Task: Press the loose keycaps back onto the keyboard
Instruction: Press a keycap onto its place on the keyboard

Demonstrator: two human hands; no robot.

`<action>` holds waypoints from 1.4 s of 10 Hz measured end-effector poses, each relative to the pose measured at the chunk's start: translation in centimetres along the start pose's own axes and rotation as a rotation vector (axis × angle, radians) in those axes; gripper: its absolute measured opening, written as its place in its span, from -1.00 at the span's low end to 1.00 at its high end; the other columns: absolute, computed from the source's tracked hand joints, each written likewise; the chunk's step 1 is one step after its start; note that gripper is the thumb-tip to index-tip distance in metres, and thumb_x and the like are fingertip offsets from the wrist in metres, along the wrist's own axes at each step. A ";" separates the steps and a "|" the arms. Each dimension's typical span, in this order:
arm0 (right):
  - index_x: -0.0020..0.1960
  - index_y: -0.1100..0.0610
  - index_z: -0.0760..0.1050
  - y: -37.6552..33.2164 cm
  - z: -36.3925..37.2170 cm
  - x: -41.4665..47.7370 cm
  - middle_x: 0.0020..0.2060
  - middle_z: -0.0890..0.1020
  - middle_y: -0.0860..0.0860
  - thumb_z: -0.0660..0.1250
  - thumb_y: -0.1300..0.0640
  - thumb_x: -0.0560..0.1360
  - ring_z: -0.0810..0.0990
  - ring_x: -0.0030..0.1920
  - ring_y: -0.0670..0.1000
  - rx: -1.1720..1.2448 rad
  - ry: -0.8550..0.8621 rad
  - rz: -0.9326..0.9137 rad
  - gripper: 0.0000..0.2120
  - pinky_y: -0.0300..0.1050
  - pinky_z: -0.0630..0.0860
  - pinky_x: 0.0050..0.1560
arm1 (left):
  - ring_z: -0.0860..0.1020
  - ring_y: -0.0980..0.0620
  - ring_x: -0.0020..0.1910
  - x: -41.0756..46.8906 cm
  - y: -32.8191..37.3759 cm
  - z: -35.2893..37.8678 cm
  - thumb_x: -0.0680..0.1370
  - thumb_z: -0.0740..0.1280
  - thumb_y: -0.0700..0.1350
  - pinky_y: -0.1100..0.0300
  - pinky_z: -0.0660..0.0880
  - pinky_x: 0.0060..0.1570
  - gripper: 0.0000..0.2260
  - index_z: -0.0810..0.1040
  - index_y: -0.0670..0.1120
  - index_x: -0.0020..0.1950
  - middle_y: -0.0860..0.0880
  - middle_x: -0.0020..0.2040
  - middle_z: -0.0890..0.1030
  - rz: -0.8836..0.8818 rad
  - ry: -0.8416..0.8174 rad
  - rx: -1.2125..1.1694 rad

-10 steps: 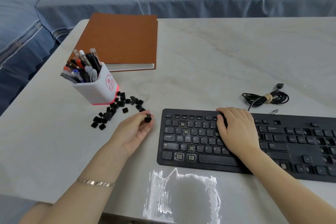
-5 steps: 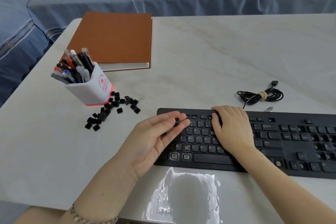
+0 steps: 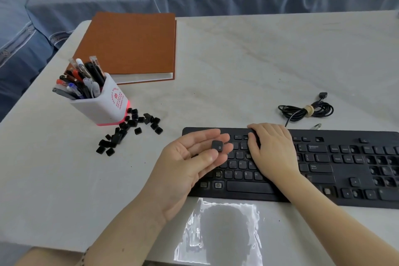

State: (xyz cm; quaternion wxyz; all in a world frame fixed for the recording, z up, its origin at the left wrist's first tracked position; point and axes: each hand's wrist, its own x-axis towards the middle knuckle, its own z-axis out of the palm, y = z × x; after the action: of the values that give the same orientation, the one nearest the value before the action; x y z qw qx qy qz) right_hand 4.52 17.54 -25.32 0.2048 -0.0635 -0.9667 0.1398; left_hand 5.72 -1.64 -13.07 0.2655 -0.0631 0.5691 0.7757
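Observation:
A black keyboard lies along the table's near right side, with several keycaps gone from its left and right parts. My left hand hovers palm-up over the keyboard's left end and pinches a black keycap marked "9" between thumb and fingertips. My right hand rests palm-down on the middle keys, its fingers reaching the top rows and covering them. A pile of several loose black keycaps lies on the table to the left of the keyboard.
A white pen cup full of pens stands just behind the keycap pile. A brown book lies at the back left. A coiled black cable sits behind the keyboard. A bright glare patch lies on the near table edge.
My left hand has carried the keycap from beside the pile to above the keyboard's left end and turned it so its printed face shows. My right hand has stayed on the keys.

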 end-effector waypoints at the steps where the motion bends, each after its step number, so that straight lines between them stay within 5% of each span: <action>1: -0.02 0.16 0.60 0.0 0.0 0.0 -0.17 0.64 0.04 0.09 0.05 0.49 0.58 -0.13 0.12 0.006 -0.004 0.000 -0.66 -0.12 0.26 0.07 | 0.66 0.10 -0.13 0.1 -0.3 -0.2 0.54 0.21 -0.40 0.36 0.53 -0.28 -0.78 0.57 -0.17 0.05 -0.06 -0.01 0.69 -0.056 0.023 -0.002; 2: -0.02 0.17 0.60 -0.1 0.0 0.1 -0.17 0.64 0.04 0.09 0.04 0.49 0.58 -0.13 0.12 0.018 -0.019 0.007 -0.65 -0.11 0.27 0.06 | 0.48 0.14 -0.34 0.5 -1.0 -0.8 0.56 0.17 -0.38 0.37 0.36 -0.46 -0.79 0.59 -0.23 0.01 -0.13 -0.03 0.69 -0.160 0.086 -0.081; 4: -0.01 0.17 0.60 -0.3 -0.3 0.0 -0.15 0.64 0.04 0.10 0.05 0.48 0.58 -0.12 0.11 0.043 -0.015 0.023 -0.66 -0.13 0.26 0.06 | 0.41 0.12 -0.37 1.2 -2.1 -1.7 0.56 0.18 -0.33 0.37 0.33 -0.51 -0.81 0.60 -0.27 -0.02 -0.17 -0.15 0.68 -0.324 0.152 -0.244; 6: 0.14 0.15 0.55 -0.6 -2.6 -0.6 0.06 0.52 0.01 0.29 0.12 0.45 0.35 0.16 -0.04 0.474 0.013 0.064 -0.71 -0.48 0.12 0.25 | 0.42 0.12 -0.40 2.1 -2.6 -1.2 0.61 0.16 -0.27 0.36 0.33 -0.53 -0.82 0.54 -0.24 0.09 -0.15 -0.25 0.65 -0.379 0.150 -0.280; 8: 0.06 0.09 0.63 -3.9 -5.1 -2.0 -0.03 0.54 -0.08 0.35 0.04 0.42 0.43 0.04 -0.09 0.642 -0.051 -0.240 -0.74 -0.33 0.36 0.11 | 0.41 0.16 -0.42 3.0 -3.1 0.6 0.61 0.15 -0.26 0.38 0.31 -0.50 -0.77 0.60 -0.20 0.06 -0.05 -0.25 0.56 -0.365 0.033 -0.161; 10: 0.03 -0.12 0.60 -3.7 -6.9 -2.7 -0.12 0.52 -0.33 0.47 0.13 0.33 0.43 0.03 -0.23 0.841 -0.246 0.077 -0.70 -0.50 0.30 0.04 | 0.38 0.14 -0.39 3.1 -3.9 2.4 0.59 0.19 -0.29 0.35 0.32 -0.50 -0.78 0.55 -0.21 0.17 -0.11 -0.09 0.57 -0.315 0.016 -0.008; 12: -0.10 -0.09 0.64 -1.1 -8.3 -3.5 -0.19 0.64 -0.15 0.47 0.22 0.36 0.58 -0.08 -0.17 0.892 -0.234 0.240 -0.77 -0.36 0.45 -0.02 | 0.41 0.16 -0.43 3.9 -5.5 4.9 0.59 0.20 -0.32 0.36 0.30 -0.53 -0.82 0.57 -0.20 0.08 -0.01 -0.37 0.55 -0.344 0.022 0.044; 13: -0.20 -0.17 0.65 0.0 -9.2 -3.9 -0.25 0.68 -0.16 0.45 0.26 0.39 0.62 -0.13 -0.19 0.957 -0.221 0.334 -0.70 -0.38 0.46 -0.05 | 0.42 0.14 -0.43 4.2 -6.1 6.2 0.60 0.17 -0.33 0.36 0.32 -0.53 -0.80 0.57 -0.20 0.09 -0.07 -0.32 0.55 -0.362 0.014 0.063; 14: -0.19 0.03 0.63 2.4 -10.5 -4.1 -0.28 0.70 -0.04 0.43 0.35 0.37 0.67 -0.22 -0.07 1.071 -0.121 0.539 -0.79 -0.28 0.55 -0.11 | 0.45 0.11 -0.41 4.7 -6.3 7.7 0.56 0.11 -0.42 0.31 0.33 -0.44 -0.74 0.52 -0.19 0.07 -0.19 -0.11 0.63 -0.349 0.021 0.050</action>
State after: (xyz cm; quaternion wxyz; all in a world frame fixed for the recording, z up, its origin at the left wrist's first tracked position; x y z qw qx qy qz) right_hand 12.72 21.60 -18.40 0.1103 -0.1863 -0.7217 0.6575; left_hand 6.35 8.33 -17.59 0.3918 -0.1625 0.5712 0.7028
